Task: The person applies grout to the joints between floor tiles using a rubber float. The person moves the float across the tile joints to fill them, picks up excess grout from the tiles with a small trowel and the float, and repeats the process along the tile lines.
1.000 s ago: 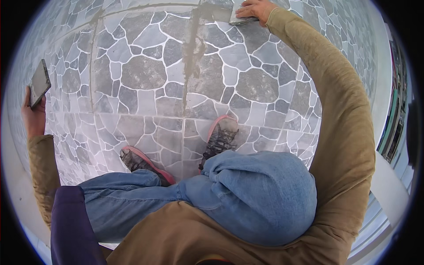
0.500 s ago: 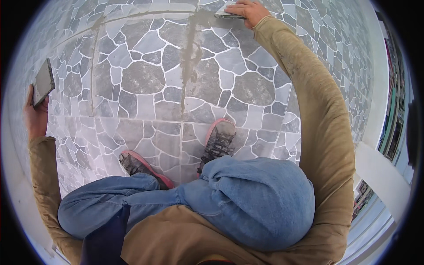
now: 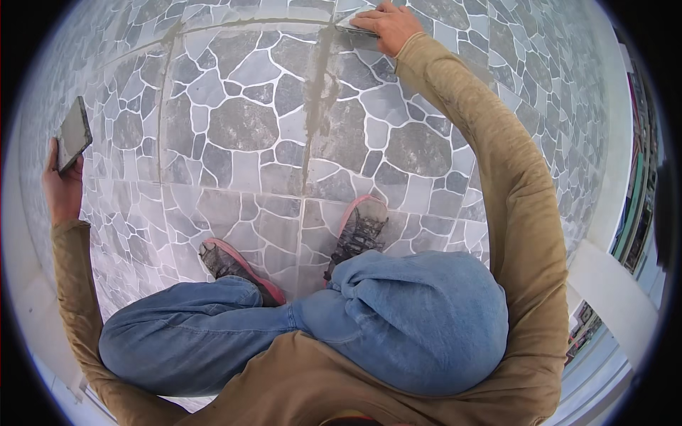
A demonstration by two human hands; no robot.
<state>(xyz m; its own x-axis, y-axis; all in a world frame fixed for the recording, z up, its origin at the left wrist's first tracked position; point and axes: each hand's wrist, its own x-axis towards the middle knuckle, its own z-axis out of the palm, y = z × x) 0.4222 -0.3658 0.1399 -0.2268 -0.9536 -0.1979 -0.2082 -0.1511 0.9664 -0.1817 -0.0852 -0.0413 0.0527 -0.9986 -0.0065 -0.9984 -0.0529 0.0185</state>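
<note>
At the far left, my left hand [image 3: 64, 186] grips a flat grey rectangular slab [image 3: 74, 135] by its near end, held tilted up with its far edge raised. At the top, my right hand [image 3: 394, 27] is closed over a thin flat grey piece [image 3: 357, 30] and presses it down at the floor, where two joints meet; the fingers hide most of this piece, so its kind does not show. A smeared grey-brown grout line [image 3: 316, 99] runs from there toward my feet across the stone-patterned tiles [image 3: 245, 133].
My shoes [image 3: 241, 268] stand on the tiles close to my bent knees [image 3: 419, 319]. Another grouted joint [image 3: 162, 113] runs to the left. A pale low wall or ledge [image 3: 618, 170] bounds the floor at the right, with a white bar [image 3: 614, 302] nearer me.
My right hand has slid left across the tiles with its flat piece, up to the joint. My left hand still holds the slab. The view has shifted slightly, and a dark blue flap has left the lower edge.
</note>
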